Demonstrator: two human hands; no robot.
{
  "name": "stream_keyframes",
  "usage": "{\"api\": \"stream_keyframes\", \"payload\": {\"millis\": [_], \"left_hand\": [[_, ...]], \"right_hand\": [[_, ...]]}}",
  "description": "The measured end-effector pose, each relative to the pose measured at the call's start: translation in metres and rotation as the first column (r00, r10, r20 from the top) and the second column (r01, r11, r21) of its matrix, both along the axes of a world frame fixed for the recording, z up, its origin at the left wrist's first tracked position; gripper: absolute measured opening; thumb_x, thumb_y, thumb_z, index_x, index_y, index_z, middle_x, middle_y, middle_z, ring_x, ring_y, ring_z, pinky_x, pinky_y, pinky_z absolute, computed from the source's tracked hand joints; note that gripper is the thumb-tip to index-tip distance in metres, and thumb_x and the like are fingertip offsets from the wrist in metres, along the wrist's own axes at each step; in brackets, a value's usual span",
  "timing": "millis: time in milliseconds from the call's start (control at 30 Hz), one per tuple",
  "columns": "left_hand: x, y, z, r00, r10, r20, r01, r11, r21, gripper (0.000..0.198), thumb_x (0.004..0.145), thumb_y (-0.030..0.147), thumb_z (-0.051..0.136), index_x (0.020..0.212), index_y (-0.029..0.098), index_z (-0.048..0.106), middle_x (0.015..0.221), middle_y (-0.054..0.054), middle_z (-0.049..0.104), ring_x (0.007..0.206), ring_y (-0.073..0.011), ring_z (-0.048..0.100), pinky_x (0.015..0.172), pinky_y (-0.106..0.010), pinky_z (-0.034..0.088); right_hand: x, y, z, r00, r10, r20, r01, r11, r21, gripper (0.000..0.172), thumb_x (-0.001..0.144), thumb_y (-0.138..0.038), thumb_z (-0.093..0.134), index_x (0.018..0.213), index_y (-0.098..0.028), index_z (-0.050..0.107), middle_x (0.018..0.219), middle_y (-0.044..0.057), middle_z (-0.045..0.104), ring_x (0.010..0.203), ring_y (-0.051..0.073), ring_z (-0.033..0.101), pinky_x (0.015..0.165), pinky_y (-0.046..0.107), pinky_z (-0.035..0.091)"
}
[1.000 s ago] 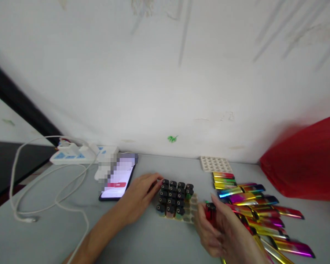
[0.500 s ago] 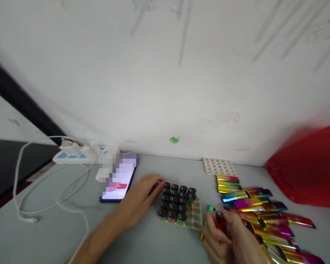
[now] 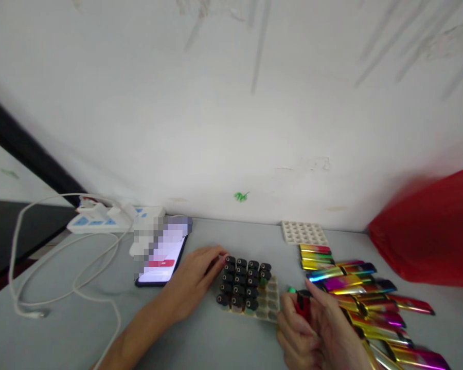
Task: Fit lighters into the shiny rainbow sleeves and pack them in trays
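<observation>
A beige tray on the grey table holds several upright lighters with black caps, filling its left columns. My left hand rests on the table against the tray's left side, fingers curled at the lighters. My right hand is at the bottom right, closed round a red lighter, with a green one showing just behind it. A heap of shiny multicoloured sleeves lies to the right of the tray.
A phone with a lit screen lies left of my left hand. Behind it are a white power strip and looping white cables. An unfilled beige tray sits by the wall. A red bag fills the right.
My right hand has shifted a little to the right and down with the red lighter, away from the tray's edge. My left hand has stayed against the tray.
</observation>
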State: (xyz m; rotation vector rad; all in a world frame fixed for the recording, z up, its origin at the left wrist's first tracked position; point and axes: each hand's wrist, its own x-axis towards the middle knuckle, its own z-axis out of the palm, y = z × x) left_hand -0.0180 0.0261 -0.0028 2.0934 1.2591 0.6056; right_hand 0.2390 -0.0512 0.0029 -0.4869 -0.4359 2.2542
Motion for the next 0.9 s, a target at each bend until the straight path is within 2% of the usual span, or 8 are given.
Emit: {"api": "stream_keyframes", "payload": {"millis": [167, 333, 533, 900], "left_hand": [[-0.0005, -0.0003, 0.0007, 1.000, -0.003, -0.003, 0.003, 1.000, -0.013, 0.038, 0.115, 0.046, 0.039, 0.108, 0.024, 0.069, 0.106, -0.006, 0.074, 0.103, -0.0265, 0.067, 0.093, -0.038, 0.049], [-0.0002, -0.0007, 0.0001, 1.000, -0.003, 0.003, 0.003, 1.000, -0.024, 0.036, 0.114, 0.045, 0.040, 0.109, 0.024, 0.069, 0.107, -0.006, 0.074, 0.104, -0.0271, 0.067, 0.094, -0.038, 0.048], [-0.0013, -0.0006, -0.0010, 1.000, -0.003, 0.006, 0.004, 1.000, -0.020, 0.036, 0.115, 0.046, 0.039, 0.110, 0.024, 0.068, 0.108, -0.006, 0.074, 0.105, -0.0271, 0.067, 0.094, -0.038, 0.048], [-0.0010, -0.0003, -0.0013, 1.000, 0.003, -0.008, -0.003, 1.000, 0.002, 0.037, 0.114, 0.047, 0.040, 0.108, 0.024, 0.069, 0.106, -0.007, 0.075, 0.103, -0.0276, 0.068, 0.092, -0.038, 0.050]], "right_hand": [[-0.0002, 0.0001, -0.0082, 0.999, -0.021, -0.032, 0.021, 1.000, 0.002, 0.066, 0.087, -0.070, 0.075, 0.060, -0.022, 0.038, 0.047, -0.012, 0.026, 0.037, 0.003, 0.011, 0.033, 0.015, 0.014], [-0.0004, -0.0039, -0.0043, 0.996, -0.061, 0.070, 0.065, 0.996, -0.054, 0.061, 0.087, -0.062, 0.076, 0.061, -0.023, 0.037, 0.048, -0.013, 0.025, 0.039, 0.003, 0.009, 0.035, 0.015, 0.013], [-0.0020, -0.0062, 0.0000, 0.981, -0.106, 0.163, 0.116, 0.992, -0.052, 0.061, 0.081, -0.064, 0.078, 0.063, -0.024, 0.037, 0.048, -0.014, 0.020, 0.042, 0.004, 0.008, 0.037, 0.017, 0.009], [0.0029, -0.0024, -0.0084, 0.976, 0.040, 0.214, -0.017, 0.994, -0.109, 0.069, 0.076, -0.079, 0.079, 0.068, -0.023, 0.041, 0.049, -0.013, 0.025, 0.043, 0.003, 0.007, 0.039, 0.017, 0.005]]}}
